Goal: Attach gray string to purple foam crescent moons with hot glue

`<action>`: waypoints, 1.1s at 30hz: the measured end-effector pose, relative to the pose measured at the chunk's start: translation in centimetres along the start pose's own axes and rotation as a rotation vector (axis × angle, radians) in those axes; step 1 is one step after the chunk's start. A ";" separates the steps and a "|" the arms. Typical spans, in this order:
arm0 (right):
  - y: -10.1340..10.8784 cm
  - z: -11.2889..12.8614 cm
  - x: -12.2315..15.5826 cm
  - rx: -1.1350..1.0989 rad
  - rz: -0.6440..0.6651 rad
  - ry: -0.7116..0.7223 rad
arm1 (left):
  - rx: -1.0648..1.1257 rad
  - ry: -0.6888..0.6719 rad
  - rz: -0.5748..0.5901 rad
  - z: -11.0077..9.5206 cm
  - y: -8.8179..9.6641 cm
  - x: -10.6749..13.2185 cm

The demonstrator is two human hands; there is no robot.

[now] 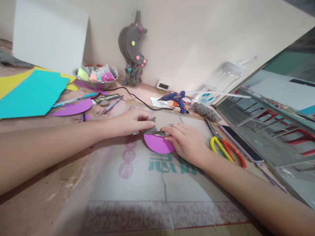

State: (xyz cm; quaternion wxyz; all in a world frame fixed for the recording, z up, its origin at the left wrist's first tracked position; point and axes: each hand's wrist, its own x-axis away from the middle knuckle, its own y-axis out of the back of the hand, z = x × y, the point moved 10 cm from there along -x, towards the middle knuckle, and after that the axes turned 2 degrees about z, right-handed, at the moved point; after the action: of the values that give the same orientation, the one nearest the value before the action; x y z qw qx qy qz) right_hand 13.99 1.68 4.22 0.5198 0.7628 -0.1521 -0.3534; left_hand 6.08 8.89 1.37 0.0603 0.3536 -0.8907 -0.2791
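A purple rounded paper piece (159, 145) lies on the printed plastic sheet (137, 190) in front of me, with a dark grey piece (152, 130) along its straight upper edge. My left hand (131, 122) pinches the grey piece's left end between thumb and fingers. From the right, my right hand (187, 140) grips the joined pieces, fingers bent over the grey edge and thumb at the purple side. Fingers hide part of where the two pieces meet. Beyond my hands, a blue glue gun (175, 98) stands with a white glue stick in its back.
On the right are scissors (225, 147), a phone (242, 142) and grey yarn (205, 111). Coloured sheets (36, 95), a purple cutout (73, 107), pens and a bowl (95, 83) of clay packs lie left. A small clock (163, 85) and grey moon ornament (133, 42) are behind.
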 end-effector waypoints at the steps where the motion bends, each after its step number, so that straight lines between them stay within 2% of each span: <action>1: 0.0 0.0 0.0 -0.004 -0.004 0.000 | 0.000 -0.002 0.002 0.0 0.0 0.0; 6: 0.0 -0.1 0.0 -0.043 0.002 -0.016 | -0.001 -0.014 -0.005 0.1 0.0 0.0; 10: 0.1 -1.0 0.1 -0.100 0.008 -0.095 | 0.008 -0.024 -0.006 0.2 0.0 -0.1; 15: 0.8 -2.7 0.6 -0.189 -0.081 -0.175 | 0.024 -0.029 -0.009 0.3 0.0 -0.1; 18: 0.6 -2.6 0.7 -0.178 -0.058 -0.156 | 0.015 -0.018 -0.017 0.3 0.1 -0.1; 24: 0.1 -0.9 0.3 -0.055 0.023 -0.056 | 0.009 0.006 -0.017 0.3 0.1 0.0; 33: 0.2 0.0 0.1 0.001 0.026 -0.014 | 0.016 -0.027 0.000 0.2 0.1 0.0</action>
State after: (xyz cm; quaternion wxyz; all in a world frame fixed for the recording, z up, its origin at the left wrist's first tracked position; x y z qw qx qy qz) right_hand 14.11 1.56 4.32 0.5230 0.7585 -0.1658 -0.3517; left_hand 6.00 8.99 1.26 0.0455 0.3505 -0.8936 -0.2769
